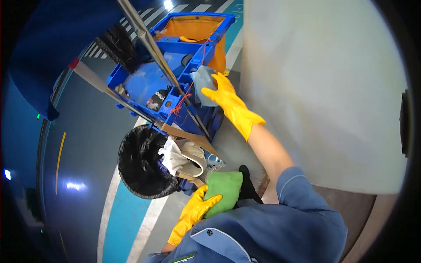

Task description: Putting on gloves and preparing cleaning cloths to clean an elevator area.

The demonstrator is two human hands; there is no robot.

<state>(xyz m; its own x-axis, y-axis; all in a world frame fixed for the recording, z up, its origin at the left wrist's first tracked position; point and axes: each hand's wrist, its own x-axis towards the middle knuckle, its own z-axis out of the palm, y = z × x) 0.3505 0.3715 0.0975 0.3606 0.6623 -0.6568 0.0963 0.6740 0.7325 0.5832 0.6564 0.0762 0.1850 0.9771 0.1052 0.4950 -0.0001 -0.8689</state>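
My left hand [194,207], in a yellow rubber glove, is shut on a folded green cloth [225,189] close to my body. My right hand [230,97], gloved the same way, is stretched forward with thumb and fingers apart. Just at its fingertips a light blue cloth [202,82] hangs by the side of a blue plastic janitorial cart [200,54]. Whether the fingers touch this cloth is hard to tell.
A lined black bin [143,162] stands by the cart, beside white fabric [172,156] and cardboard [189,136]. Metal poles [154,49] slant across the cart, near a dark brush [116,46]. An orange bag [197,28] sits behind. A pale column [315,92] rises at right.
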